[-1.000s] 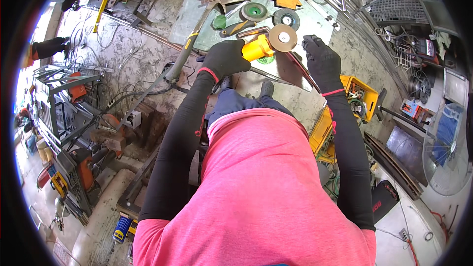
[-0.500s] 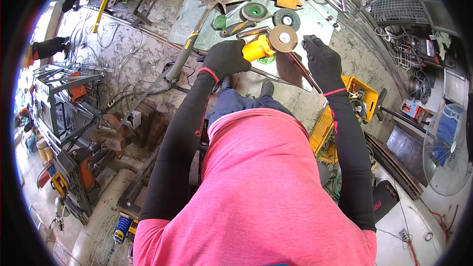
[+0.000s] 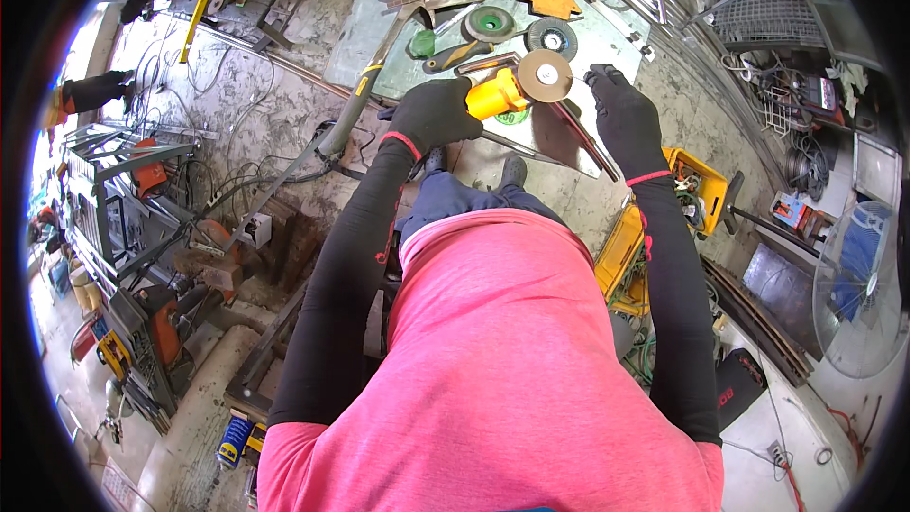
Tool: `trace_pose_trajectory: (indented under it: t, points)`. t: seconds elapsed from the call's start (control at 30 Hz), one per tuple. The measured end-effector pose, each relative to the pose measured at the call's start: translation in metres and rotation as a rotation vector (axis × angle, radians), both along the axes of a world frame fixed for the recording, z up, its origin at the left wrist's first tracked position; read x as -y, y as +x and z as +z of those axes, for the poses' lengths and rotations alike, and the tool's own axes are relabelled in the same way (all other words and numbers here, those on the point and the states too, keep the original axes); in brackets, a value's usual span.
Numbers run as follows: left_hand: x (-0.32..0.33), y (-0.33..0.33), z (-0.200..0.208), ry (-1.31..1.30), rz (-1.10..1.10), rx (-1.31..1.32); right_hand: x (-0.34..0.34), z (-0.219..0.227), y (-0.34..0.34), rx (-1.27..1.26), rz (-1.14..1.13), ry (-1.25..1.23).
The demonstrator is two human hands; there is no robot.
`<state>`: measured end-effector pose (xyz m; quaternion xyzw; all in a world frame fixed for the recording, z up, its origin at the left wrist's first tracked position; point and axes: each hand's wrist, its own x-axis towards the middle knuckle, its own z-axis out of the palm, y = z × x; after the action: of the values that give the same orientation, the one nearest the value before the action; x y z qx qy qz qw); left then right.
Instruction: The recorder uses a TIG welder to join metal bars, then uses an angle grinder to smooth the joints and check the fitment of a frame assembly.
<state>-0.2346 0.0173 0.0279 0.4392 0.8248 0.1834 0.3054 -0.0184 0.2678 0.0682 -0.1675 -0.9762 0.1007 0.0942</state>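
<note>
My left hand (image 3: 434,117), in a black glove, is closed round the body of a yellow angle grinder (image 3: 495,96). A thin brown cutting disc (image 3: 544,76) is fitted on its head, flat side up. To the right of the disc and apart from it is my right hand (image 3: 623,117), also black-gloved. Its fingers are bent together towards the disc; whether something small is pinched in them is hidden. Just beyond the grinder lie a green grinding disc (image 3: 489,25), a dark flap disc (image 3: 552,39) and a dark-handled tool (image 3: 449,58).
A grey-green work surface (image 3: 360,55) bears an orange magnetic square (image 3: 551,1), clamps and metal bars. A yellow toolbox (image 3: 703,192) stands right of my legs. Cables (image 3: 227,104) and metal frames (image 3: 114,194) crowd the left floor. A fan (image 3: 858,289) stands at right.
My right hand has shifted slightly right and nearer to me, away from the disc. My left hand and the angle grinder stay almost where they were.
</note>
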Motion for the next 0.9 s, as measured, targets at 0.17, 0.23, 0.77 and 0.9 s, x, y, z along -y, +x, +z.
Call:
trace_pose_trajectory:
  t: [0.17,0.23,0.77,0.9]
  points:
    - [0.0,0.001,0.001,0.007,-0.009,-0.013,0.004,-0.003,0.0,-0.079,-0.052,-0.002]
    - [0.0,0.0,0.001,-0.005,-0.012,-0.012,0.007,-0.005,0.001,-0.115,-0.054,0.012]
    - [-0.001,0.0,0.003,-0.02,-0.012,0.001,0.013,-0.012,0.0,-0.097,-0.051,0.081]
    - [-0.001,0.0,0.002,-0.016,-0.008,0.001,0.01,-0.011,0.001,-0.105,-0.027,0.073]
